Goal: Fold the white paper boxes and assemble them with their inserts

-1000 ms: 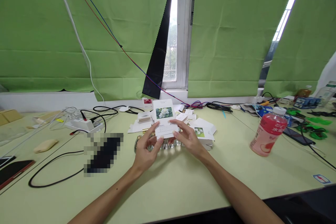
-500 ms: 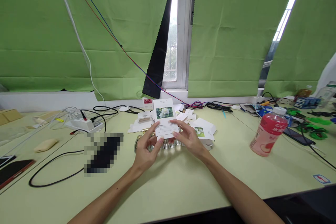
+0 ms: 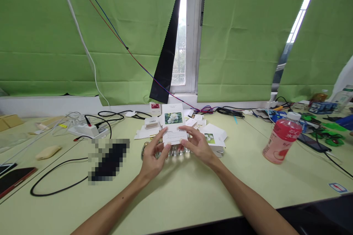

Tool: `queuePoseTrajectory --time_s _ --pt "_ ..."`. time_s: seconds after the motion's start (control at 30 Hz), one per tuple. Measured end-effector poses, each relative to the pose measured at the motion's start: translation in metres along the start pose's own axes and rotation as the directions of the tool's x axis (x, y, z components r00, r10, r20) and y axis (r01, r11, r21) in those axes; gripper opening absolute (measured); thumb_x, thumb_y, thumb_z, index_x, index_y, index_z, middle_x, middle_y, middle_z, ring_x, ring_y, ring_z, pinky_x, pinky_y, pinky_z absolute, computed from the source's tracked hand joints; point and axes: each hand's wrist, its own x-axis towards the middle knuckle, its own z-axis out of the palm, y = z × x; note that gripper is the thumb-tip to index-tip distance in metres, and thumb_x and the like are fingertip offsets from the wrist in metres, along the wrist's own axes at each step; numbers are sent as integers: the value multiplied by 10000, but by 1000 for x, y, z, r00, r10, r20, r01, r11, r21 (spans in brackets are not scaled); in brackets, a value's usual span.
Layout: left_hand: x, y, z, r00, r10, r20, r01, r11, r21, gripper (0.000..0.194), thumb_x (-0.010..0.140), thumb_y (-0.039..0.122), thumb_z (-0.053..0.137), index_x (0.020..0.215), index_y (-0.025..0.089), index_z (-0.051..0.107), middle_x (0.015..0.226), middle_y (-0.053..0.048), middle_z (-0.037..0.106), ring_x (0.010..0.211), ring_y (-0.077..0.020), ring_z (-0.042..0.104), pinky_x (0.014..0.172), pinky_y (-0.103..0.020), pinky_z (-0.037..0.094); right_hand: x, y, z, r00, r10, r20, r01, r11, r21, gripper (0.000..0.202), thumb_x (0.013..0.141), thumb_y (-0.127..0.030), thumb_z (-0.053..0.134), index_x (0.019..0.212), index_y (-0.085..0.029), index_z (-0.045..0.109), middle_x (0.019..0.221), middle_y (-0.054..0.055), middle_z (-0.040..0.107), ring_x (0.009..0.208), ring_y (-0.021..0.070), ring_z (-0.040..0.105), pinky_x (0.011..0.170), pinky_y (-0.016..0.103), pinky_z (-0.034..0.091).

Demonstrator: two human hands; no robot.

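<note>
Between my two hands is a white cardboard box printed with a white flower, its long panel tilted toward me. My left hand pinches its lower left edge, thumb in front and fingers behind. On the opposite edge, my right hand grips the same way. Several small clear glass bottles stand just behind and below the box, partly hidden by it and my fingers. To the right lies another white flower-printed box, and a white carton with a barcode lies at the left.
A pink drink bottle stands on the right of the table. Left of my hands are a pixelated dark object, a power strip and a beige item. Black cables run along the wall.
The box tilts slightly, so its printed panel looks a little shorter and its top leans away. Both hands stay almost where they were. Something blue appears at the far right edge.
</note>
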Motion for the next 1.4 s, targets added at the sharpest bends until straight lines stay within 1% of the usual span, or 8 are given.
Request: queuePoseTrajectory --time_s 0.1,0.27,0.43,0.67,0.93,1.1,1.3,1.4 --pt "0 0 0 1000 -5 -1 5 1000 -8 588 938 405 620 1458 160 494 622 42 550 486 -87 450 493 -206 449 0 1 -1 1000 5 17 -5 1000 17 503 852 -438 765 1287 -241 607 989 40 693 708 149 671 703 340 595" --pt "0 2 1 1000 -3 -10 3 1000 2 590 949 417 598 1464 151 486 650 34 566 480 -76 436 468 -194 427 0 5 -3 999 19 26 -21 999 49 558 826 -403 798 1327 -246 610 997 34 701 716 143 674 726 339 597" --pt "0 0 0 1000 13 -5 -13 1000 -12 570 950 396 604 1449 141 502 573 57 497 482 -83 439 464 -183 426 2 10 -4 1000 -1 -10 2 997 76 525 798 -365 827 1285 -253 665 991 33 708 736 142 658 703 319 600" --pt "1 -7 -2 999 40 -2 -40 999 -13 541 930 377 637 1412 149 546 593 45 524 480 -83 457 470 -183 437 2 11 -4 999 -51 -16 52 997 63 465 844 -363 788 1281 -254 669 928 21 703 689 132 660 660 294 591" --pt "1 -11 -1 996 86 -21 -85 996 34 499 929 381 635 1376 165 589 762 -20 657 509 -77 516 505 -200 482 2 10 -4 998 -50 -32 51 998 37 477 834 -387 794 1278 -270 666 1037 33 694 680 121 663 668 291 584" --pt "0 -12 -1 998 50 -26 -50 998 28 520 932 404 625 1374 133 591 670 -2 618 493 -85 514 488 -199 471 2 13 -6 999 -25 -22 26 999 20 534 836 -402 789 1330 -273 634 1058 43 691 704 130 650 696 317 585" --pt "0 -13 -1 998 22 -51 -22 1000 8 519 932 422 620 1354 120 612 582 27 551 468 -84 483 467 -192 444 1 13 -6 1000 -12 6 12 1000 1 605 865 -439 755 1409 -250 571 916 23 691 697 144 647 695 331 574" --pt "0 -12 -1 998 22 -63 -21 1000 17 503 935 426 610 1339 127 626 582 28 551 453 -77 457 450 -189 423 0 12 -6 1000 -14 10 14 1000 -11 628 879 -463 734 1434 -239 546 875 17 687 703 149 642 692 331 567"
